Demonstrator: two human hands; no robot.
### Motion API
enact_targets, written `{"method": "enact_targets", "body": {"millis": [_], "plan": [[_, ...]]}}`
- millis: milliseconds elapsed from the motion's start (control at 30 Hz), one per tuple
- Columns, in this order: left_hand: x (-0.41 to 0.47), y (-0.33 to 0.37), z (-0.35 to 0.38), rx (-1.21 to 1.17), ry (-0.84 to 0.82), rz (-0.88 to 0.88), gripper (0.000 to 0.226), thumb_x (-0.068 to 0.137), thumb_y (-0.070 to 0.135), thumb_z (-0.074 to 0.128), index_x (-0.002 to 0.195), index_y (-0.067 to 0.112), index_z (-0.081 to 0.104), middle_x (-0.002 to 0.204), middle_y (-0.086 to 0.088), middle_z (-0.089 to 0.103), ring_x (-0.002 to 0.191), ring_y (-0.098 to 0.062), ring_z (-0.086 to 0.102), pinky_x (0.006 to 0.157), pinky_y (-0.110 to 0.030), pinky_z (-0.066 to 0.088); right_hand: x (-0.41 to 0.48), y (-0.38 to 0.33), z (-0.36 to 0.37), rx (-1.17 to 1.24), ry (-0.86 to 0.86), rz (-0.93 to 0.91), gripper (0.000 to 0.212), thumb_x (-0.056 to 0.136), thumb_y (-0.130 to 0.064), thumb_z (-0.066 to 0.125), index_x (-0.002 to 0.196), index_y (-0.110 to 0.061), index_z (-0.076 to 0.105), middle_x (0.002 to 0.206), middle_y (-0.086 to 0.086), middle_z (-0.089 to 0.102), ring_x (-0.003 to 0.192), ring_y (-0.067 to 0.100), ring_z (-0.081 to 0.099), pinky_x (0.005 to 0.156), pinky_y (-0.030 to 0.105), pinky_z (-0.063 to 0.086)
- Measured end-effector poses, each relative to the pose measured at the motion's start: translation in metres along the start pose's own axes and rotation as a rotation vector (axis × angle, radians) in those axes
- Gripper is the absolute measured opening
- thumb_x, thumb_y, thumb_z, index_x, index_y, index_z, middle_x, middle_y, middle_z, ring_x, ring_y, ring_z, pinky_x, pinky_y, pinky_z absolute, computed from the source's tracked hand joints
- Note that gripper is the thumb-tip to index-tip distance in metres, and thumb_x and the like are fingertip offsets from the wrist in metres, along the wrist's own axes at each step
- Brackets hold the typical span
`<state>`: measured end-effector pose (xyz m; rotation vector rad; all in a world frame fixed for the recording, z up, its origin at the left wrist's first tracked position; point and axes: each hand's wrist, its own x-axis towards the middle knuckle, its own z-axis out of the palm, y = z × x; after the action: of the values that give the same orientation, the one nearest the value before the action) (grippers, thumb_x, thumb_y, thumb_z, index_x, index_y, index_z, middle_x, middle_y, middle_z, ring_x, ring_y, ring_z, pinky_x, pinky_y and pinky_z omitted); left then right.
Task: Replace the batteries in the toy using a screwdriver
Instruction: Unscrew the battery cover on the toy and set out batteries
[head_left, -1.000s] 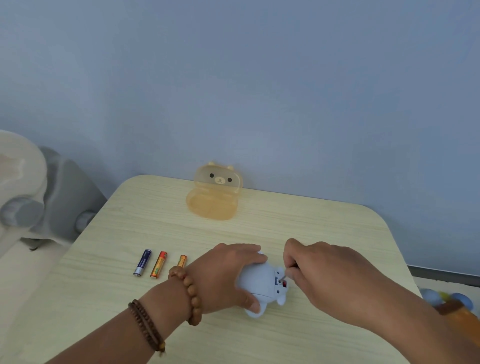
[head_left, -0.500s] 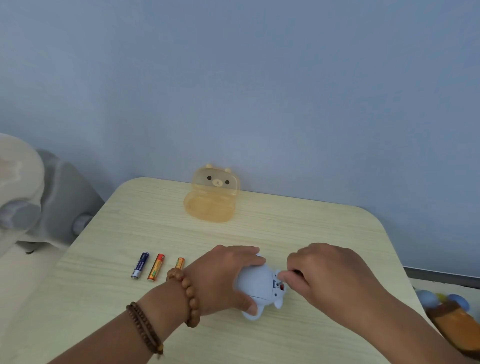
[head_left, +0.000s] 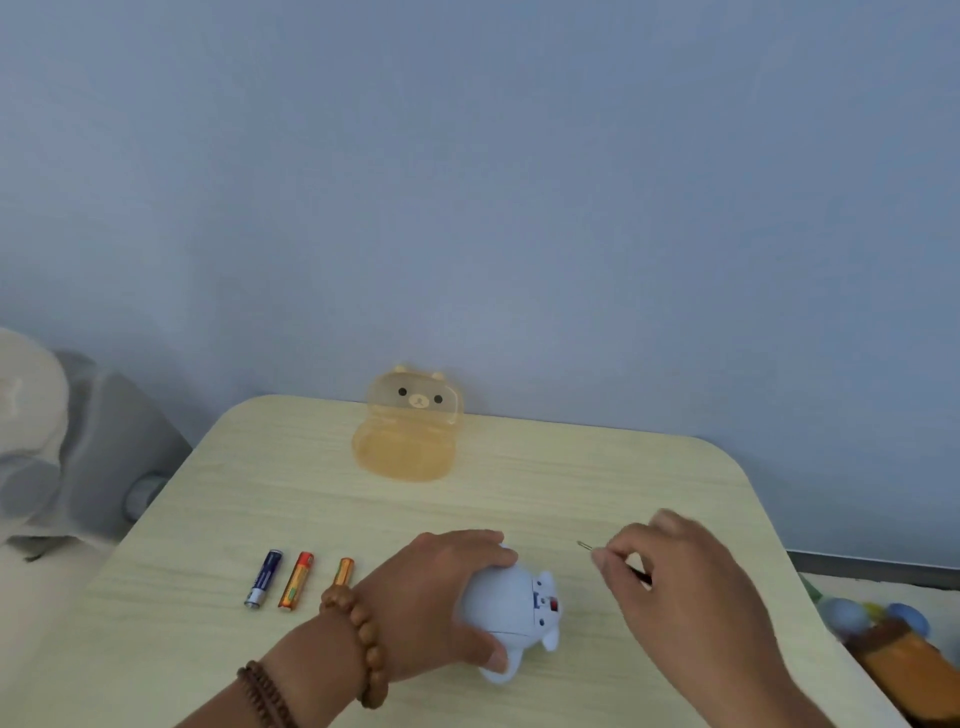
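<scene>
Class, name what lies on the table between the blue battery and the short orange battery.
In the head view, one orange-and-red battery lies between the blue battery and the short orange battery.

On the table (head_left: 545, 493), three batteries (head_left: 298, 579) lie left of the fingers (head_left: 488, 543) around the toy (head_left: 511, 605); a box (head_left: 410, 431) sits behind.

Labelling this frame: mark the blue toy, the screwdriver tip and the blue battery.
blue toy (head_left: 506, 603): head view, on its rounded back.
screwdriver tip (head_left: 583, 544): head view, on the bare metal end.
blue battery (head_left: 264, 578): head view, mid-body.
</scene>
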<state>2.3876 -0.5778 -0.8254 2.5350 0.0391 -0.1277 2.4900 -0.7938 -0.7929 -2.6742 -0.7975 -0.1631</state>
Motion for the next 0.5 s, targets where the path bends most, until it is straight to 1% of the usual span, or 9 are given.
{"method": "enact_targets", "body": {"millis": [33,100,167,233,267,333,367,400,500], "plan": [[0.000,0.000,0.000,-0.007,0.000,-0.004,0.086,0.068,0.055,0.080,0.143,0.038,0.040,0.154,0.020,0.029,0.139,-0.002,0.029,0.111,-0.018,0.022,-0.004,0.005,0.011,0.010,-0.015,0.094,0.024,0.089,-0.048,0.063,0.073,-0.030,0.064,0.071,-0.009,0.048,0.075,0.008,0.049,0.056,0.028,0.044],[0.000,-0.001,0.002,-0.013,0.001,-0.011,0.087,0.067,0.056,0.080,0.142,0.040,0.039,0.154,0.022,0.028,0.138,-0.002,0.028,0.113,-0.021,0.024,-0.011,0.010,0.028,0.025,-0.004,0.212,0.026,0.091,-0.046,0.060,0.073,-0.027,0.060,0.073,-0.009,0.054,0.079,0.010,0.055,0.063,0.033,0.051],[0.001,-0.001,0.004,-0.014,-0.007,-0.018,0.088,0.066,0.058,0.079,0.142,0.041,0.039,0.154,0.023,0.028,0.138,-0.001,0.028,0.113,-0.021,0.024,-0.015,0.012,0.038,0.016,0.003,0.292,0.026,0.090,-0.047,0.056,0.074,-0.026,0.057,0.076,-0.009,0.058,0.084,0.013,0.058,0.064,0.032,0.052],[0.001,-0.003,0.005,-0.025,-0.011,-0.027,0.088,0.065,0.059,0.080,0.141,0.042,0.039,0.153,0.024,0.028,0.138,0.000,0.028,0.113,-0.021,0.025,-0.017,0.013,0.048,-0.048,-0.020,0.351,0.029,0.088,-0.048,0.057,0.071,-0.024,0.053,0.074,-0.007,0.057,0.084,0.016,0.059,0.058,0.030,0.047],[0.001,-0.003,0.005,-0.031,-0.012,-0.027,0.088,0.065,0.059,0.079,0.141,0.043,0.039,0.152,0.025,0.028,0.138,0.000,0.028,0.113,-0.021,0.025,-0.018,0.015,0.053,-0.085,-0.031,0.364,0.031,0.084,-0.046,0.062,0.067,-0.023,0.050,0.071,-0.006,0.054,0.081,0.019,0.059,0.053,0.029,0.041],[0.001,-0.004,0.003,-0.038,-0.020,-0.008,0.086,0.066,0.058,0.079,0.141,0.043,0.039,0.152,0.025,0.027,0.136,0.004,0.026,0.110,-0.017,0.022,-0.021,0.021,0.063,-0.089,-0.008,0.340,0.038,0.072,-0.037,0.076,0.057,-0.020,0.046,0.061,-0.001,0.049,0.068,0.027,0.058,0.049,0.026,0.028],[0.002,-0.005,0.003,-0.041,-0.024,-0.001,0.085,0.067,0.057,0.079,0.141,0.043,0.039,0.151,0.026,0.027,0.134,0.006,0.025,0.108,-0.015,0.020,-0.022,0.023,0.067,-0.093,0.020,0.316,0.039,0.070,-0.032,0.078,0.054,-0.017,0.046,0.058,0.002,0.049,0.061,0.031,0.057,0.048,0.026,0.025],[0.002,-0.005,0.002,-0.046,-0.027,0.002,0.084,0.067,0.056,0.079,0.141,0.043,0.039,0.150,0.026,0.027,0.134,0.007,0.024,0.106,-0.013,0.020,-0.024,0.027,0.070,-0.093,0.040,0.295,0.037,0.071,-0.031,0.074,0.053,-0.014,0.046,0.056,0.005,0.049,0.056,0.032,0.057,0.048,0.027,0.024],[0.003,-0.006,0.002,-0.043,-0.028,0.003,0.084,0.067,0.056,0.080,0.140,0.044,0.039,0.151,0.027,0.026,0.136,0.006,0.024,0.107,-0.014,0.020,-0.026,0.033,0.075,-0.069,0.055,0.246,0.037,0.075,-0.040,0.048,0.054,-0.010,0.048,0.055,0.008,0.049,0.051,0.033,0.055,0.048,0.028,0.023]]}}
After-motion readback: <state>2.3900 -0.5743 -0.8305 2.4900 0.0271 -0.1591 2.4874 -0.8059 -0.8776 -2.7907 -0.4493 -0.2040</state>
